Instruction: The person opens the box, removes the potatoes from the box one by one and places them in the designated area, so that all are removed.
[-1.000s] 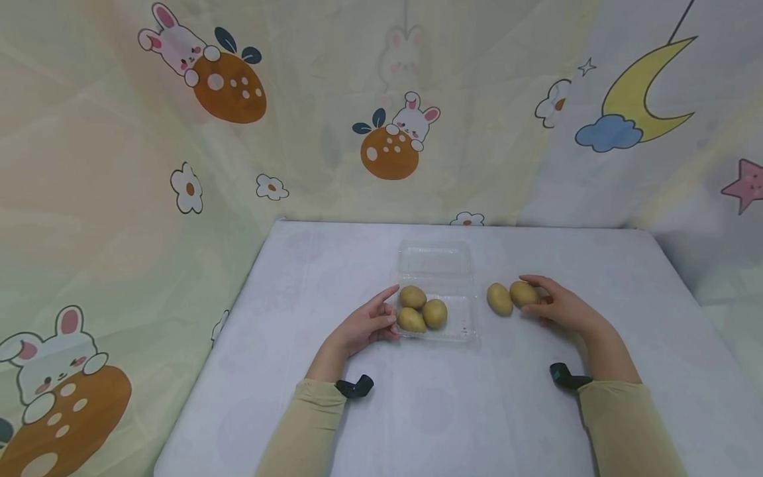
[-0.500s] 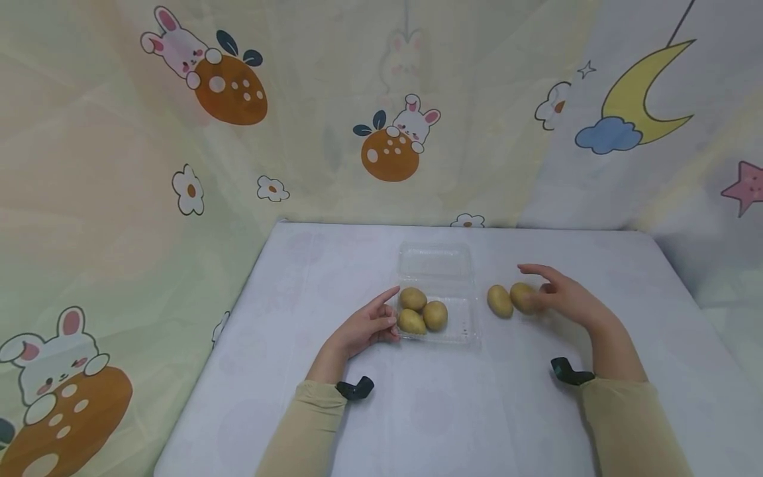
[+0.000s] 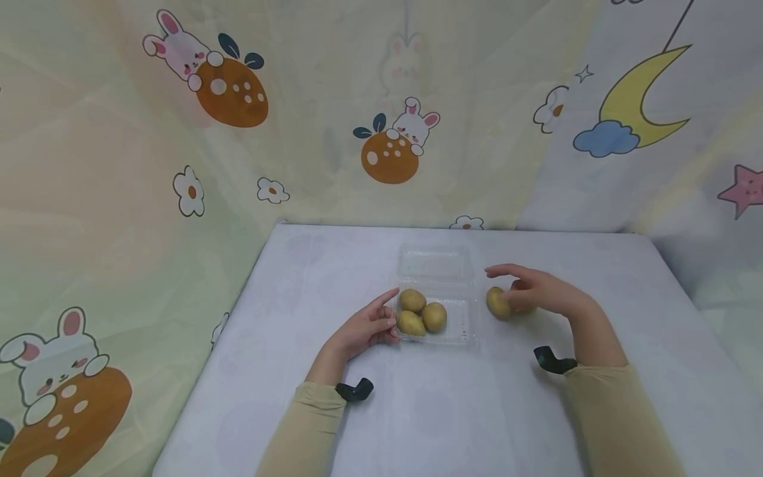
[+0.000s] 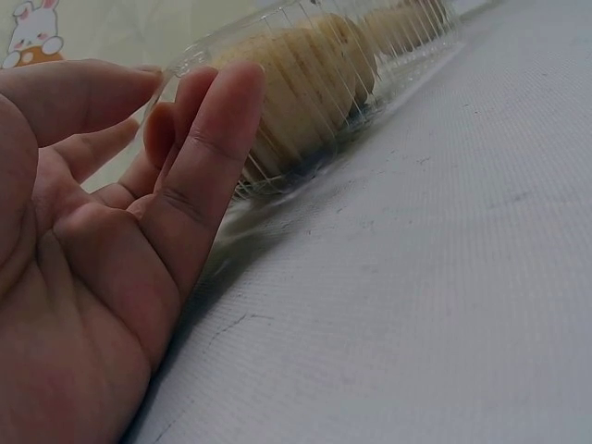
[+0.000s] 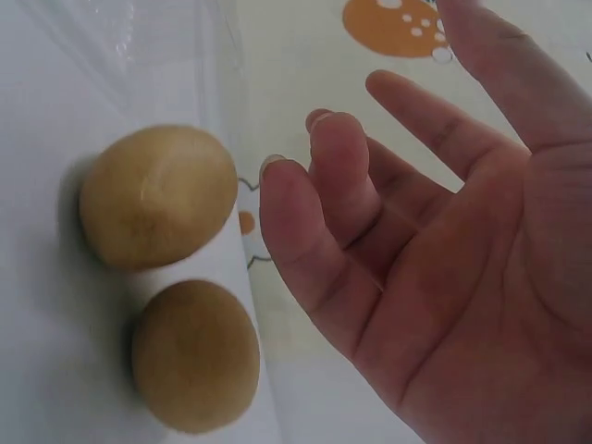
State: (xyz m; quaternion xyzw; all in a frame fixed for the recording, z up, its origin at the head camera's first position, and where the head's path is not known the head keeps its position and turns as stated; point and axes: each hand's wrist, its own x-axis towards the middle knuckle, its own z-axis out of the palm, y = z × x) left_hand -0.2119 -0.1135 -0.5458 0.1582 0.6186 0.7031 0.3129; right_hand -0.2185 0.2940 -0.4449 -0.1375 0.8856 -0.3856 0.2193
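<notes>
Currently, a pale desk [image 3: 429, 417] carries an open clear box [image 3: 461, 319] and five potatoes [image 3: 434, 317].
Behind the desk hangs a large cloth [image 3: 298, 132] printed with rabbits, flowers and a moon. Near the middle of the desk, the box lies with its lid folded back, away from the person. At its left edge, the left hand [image 3: 360, 328] touches the plastic, index finger straight; whether its grip pinches the rim, I cannot tell. The right hand [image 3: 548, 293] hovers over two potatoes just beside each other on the desk, its grip loosely spread and holding nothing. Three potatoes cluster in the box's left half.
</notes>
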